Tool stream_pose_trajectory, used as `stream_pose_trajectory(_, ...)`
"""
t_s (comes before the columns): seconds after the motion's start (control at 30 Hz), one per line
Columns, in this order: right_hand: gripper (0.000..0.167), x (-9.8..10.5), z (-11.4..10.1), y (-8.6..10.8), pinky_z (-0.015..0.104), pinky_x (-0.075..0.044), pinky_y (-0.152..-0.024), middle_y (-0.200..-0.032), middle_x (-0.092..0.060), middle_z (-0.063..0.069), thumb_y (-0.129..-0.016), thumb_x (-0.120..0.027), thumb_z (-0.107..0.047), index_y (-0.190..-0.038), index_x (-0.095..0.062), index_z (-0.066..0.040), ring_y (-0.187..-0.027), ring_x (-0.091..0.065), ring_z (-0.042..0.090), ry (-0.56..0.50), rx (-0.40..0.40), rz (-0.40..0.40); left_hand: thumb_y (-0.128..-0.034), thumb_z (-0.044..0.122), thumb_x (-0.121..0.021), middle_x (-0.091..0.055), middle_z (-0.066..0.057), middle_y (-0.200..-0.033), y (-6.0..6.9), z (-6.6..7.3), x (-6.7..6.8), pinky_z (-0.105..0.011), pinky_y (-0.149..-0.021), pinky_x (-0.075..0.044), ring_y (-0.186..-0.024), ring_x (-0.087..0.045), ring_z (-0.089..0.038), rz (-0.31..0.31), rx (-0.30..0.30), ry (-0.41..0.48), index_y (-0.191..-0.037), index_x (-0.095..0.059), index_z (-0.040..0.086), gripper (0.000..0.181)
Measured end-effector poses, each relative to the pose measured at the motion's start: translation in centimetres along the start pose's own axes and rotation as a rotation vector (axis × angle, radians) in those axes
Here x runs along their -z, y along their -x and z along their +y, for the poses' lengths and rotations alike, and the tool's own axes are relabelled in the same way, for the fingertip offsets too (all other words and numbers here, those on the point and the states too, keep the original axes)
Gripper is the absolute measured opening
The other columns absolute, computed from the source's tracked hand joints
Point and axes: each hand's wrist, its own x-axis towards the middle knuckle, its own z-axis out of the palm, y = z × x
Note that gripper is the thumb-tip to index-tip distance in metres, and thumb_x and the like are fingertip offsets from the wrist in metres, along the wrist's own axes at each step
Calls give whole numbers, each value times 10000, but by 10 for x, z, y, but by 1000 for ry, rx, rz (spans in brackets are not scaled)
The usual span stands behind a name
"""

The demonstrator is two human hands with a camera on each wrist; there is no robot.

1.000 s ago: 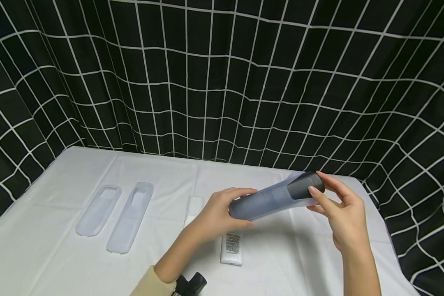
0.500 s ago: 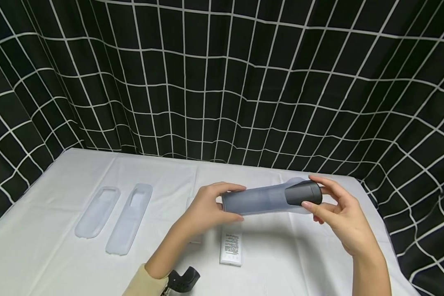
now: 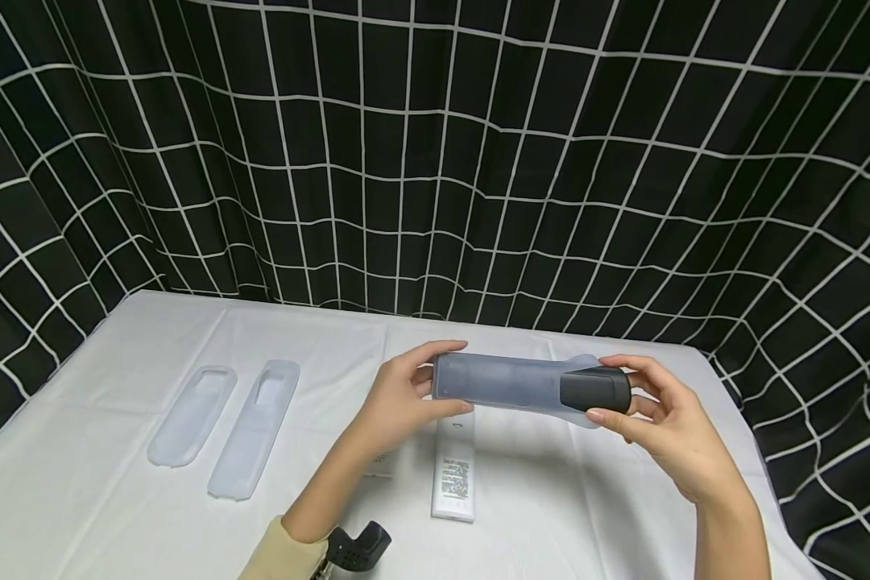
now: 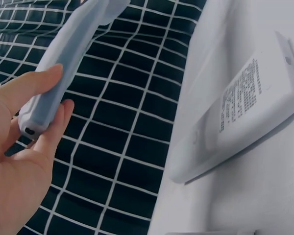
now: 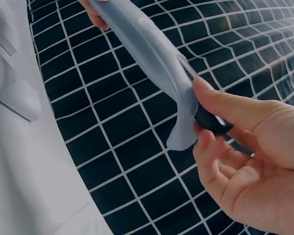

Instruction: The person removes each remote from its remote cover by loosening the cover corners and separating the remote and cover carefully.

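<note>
Above the table, both hands hold a black remote control (image 3: pixel 596 390) that is partly inside a translucent silicone cover (image 3: pixel 500 382). My left hand (image 3: pixel 399 395) grips the covered left end between thumb and fingers; in the left wrist view a small hole shows in that end of the cover. At the other end my right hand (image 3: pixel 667 423) pinches the bare black end and the cover's flared edge. In the right wrist view the cover's loose lip (image 5: pixel 183 132) hangs away from the remote. Below lies a white remote-like device (image 3: pixel 453 475) with a printed label facing up.
Two empty translucent covers, a shorter one (image 3: pixel 192 415) and a longer one (image 3: pixel 254 431), lie at the left on the white-clothed table (image 3: pixel 116 499). Another white item (image 3: pixel 381 465) is mostly hidden behind the left hand. A black grid-patterned curtain (image 3: pixel 435 161) encloses the back and sides.
The covered remote has turned from slanting up at the right to nearly level, its right end slightly lower. The left hand has moved a little left and up.
</note>
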Motion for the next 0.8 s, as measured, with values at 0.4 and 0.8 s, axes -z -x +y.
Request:
stream_pose_trajectory(0.4, 617, 1, -2, 0, 219, -616, -779, -1082, -726, -19, -816, -777, 202, -1330, -675, -125, -977, -761, 78, -68, 14, -25, -848, -93, -813, -555, -190, -1449, -1, -1, 2, -342, -878, -640, -1125, -739, -369, -38, 61, 74, -1456, -590, 50, 663)
stream_pose_trajectory(0.8, 604, 4, -1, 0, 220, -618, -739, -988, -746, -28, -786, -803, 199, -1229, -740, -207, -872, -753, 81, -65, -75, 34, -798, -120, -836, -593, -156, -1463, 0, 1, 10, -363, -883, -639, -1108, -750, -341, -45, 92, 121, -1408, -635, 47, 664)
